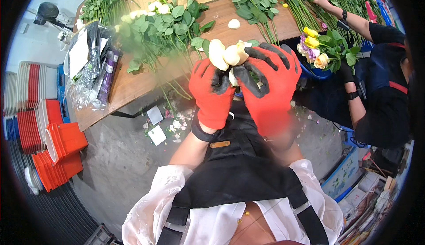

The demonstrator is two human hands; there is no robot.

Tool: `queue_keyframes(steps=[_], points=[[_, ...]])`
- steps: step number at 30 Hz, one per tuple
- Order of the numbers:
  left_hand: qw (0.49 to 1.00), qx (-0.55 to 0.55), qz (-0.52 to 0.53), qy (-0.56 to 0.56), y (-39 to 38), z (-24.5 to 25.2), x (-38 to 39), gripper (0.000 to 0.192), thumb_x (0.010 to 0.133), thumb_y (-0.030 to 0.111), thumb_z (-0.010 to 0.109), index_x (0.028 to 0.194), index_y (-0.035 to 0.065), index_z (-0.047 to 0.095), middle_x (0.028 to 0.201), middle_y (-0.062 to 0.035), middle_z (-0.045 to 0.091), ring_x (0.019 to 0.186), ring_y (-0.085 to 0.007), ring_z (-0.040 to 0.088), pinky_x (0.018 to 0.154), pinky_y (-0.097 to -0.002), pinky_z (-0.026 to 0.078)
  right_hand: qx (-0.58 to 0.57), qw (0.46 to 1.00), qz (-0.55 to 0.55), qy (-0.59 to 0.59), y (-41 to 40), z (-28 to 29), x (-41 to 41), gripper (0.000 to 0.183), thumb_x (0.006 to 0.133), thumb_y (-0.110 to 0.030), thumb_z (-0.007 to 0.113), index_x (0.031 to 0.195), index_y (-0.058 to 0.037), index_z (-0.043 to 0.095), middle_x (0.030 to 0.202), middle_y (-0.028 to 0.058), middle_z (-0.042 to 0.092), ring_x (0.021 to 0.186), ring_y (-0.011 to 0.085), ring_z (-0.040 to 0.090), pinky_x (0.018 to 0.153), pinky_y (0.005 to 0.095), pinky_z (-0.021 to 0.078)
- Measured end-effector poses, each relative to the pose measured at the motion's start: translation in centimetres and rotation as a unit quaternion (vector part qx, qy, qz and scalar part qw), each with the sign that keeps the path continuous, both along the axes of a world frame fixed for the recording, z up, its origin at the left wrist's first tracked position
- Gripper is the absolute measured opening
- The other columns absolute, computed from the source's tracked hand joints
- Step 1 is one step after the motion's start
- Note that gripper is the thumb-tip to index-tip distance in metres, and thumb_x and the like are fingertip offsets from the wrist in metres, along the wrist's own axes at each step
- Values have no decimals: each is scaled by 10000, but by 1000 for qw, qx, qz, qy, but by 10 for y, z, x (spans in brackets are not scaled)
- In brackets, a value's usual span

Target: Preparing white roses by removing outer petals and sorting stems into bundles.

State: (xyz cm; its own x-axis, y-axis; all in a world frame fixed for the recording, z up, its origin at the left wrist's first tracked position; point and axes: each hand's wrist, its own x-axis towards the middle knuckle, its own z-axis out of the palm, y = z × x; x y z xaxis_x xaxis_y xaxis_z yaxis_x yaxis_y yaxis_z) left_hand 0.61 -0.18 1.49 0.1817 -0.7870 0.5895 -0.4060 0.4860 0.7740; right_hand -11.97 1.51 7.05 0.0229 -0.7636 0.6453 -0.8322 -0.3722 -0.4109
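Both my hands wear red knit gloves with black-coated palms and fingers. My left hand [212,94] is curled just below a pair of cream roses [217,54]; the stems inside the fist are hidden. My right hand [270,72] comes from the other side, its thumb and fingers around the right-hand cream rose [235,54] at its petals. A pale petal or bloom [233,78] shows between the two gloves. The flowers are in front of my black apron [245,168], near the front edge of the wooden table [219,16].
Cut white roses [166,26] with leafy stems lie on the table, beside a loose rose head [233,24]. Plastic-wrapped packaging [88,65] sits left. Orange bins [66,142] stack on the floor. At right, a co-worker [382,89] holds a mixed bouquet [313,47]. Petals [177,125] litter the concrete.
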Motion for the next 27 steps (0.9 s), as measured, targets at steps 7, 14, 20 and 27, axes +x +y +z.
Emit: queue_keyframes(steps=[7, 14, 20, 27], points=[[976, 80, -77, 189, -2, -7, 0, 288, 745, -11, 675, 1032, -10, 646, 987, -107, 657, 930, -249, 626, 805, -325, 489, 173, 808, 113, -552, -14, -17, -21, 296, 756, 25, 631, 1051, 16, 662, 1236, 158, 610, 1167, 226, 548, 1027, 360, 401], [965, 126, -96, 209, -37, 7, 47, 353, 920, 202, 614, 1213, 7, 593, 1158, -77, 630, 1051, -168, 574, 915, -292, 455, 349, 869, 236, -261, 2, -73, -28, 840, 689, -30, 715, 1454, -69, 369, 1415, 118, 487, 1320, 251, 441, 1071, 358, 357], [987, 113, -72, -91, -82, -19, 103, 420, 828, 66, 659, 1230, 10, 551, 1124, -87, 649, 969, -186, 622, 843, -282, 490, 444, 718, 150, -515, 13, -132, -65, 565, 757, 87, 612, 1304, -42, 556, 1210, 80, 627, 1054, 143, 598, 889, 278, 478], [971, 229, 12, 64, -63, -101, 104, 239, 888, 138, 619, 1093, 32, 683, 961, -32, 707, 806, -112, 634, 694, -229, 474, 180, 919, -125, -328, -82, -169, -98, 364, 821, -73, 655, 1185, -66, 644, 1054, 151, 699, 944, 234, 671, 834, 323, 508]])
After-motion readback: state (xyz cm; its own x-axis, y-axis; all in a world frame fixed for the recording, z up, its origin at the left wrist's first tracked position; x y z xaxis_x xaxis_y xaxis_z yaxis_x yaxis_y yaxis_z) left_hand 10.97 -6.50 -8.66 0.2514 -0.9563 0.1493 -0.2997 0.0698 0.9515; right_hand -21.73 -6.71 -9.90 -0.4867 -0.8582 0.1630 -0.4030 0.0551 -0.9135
